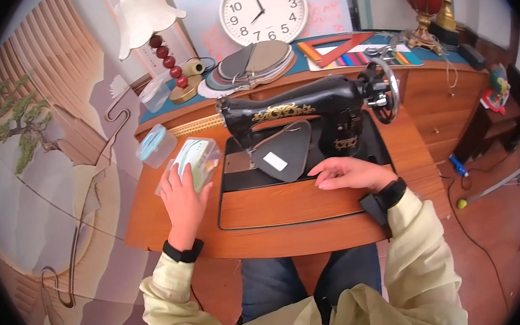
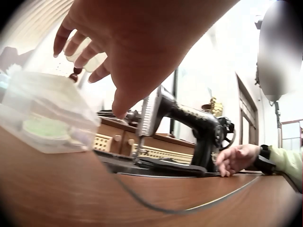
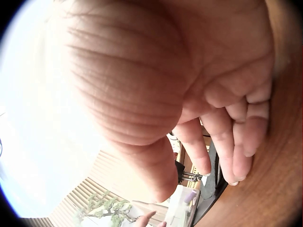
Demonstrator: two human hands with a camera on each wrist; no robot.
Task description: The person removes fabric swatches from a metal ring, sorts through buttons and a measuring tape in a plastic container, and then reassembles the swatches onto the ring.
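Note:
My left hand (image 1: 183, 201) is spread over the near end of a clear plastic box (image 1: 209, 157) in the head view. From the left wrist, that box (image 2: 47, 113) stands on the wood below and left of the fingers, with something pale green inside. My right hand (image 1: 349, 174) rests at the near edge of the sewing machine's bed, palm turned inward, fingers loosely bent and holding nothing. Just left of its fingertips lies a dark grey fabric piece (image 1: 284, 154) with a white label, under the black sewing machine (image 1: 298, 103) near its needle.
A second clear box (image 1: 156, 148) with a blue lid sits at the table's left edge. Behind the machine, a shelf carries a lamp (image 1: 167, 59), a stack of fabric pieces (image 1: 254, 64), a red triangle ruler (image 1: 340, 50) and scissors. The handwheel (image 1: 382, 90) juts out at right.

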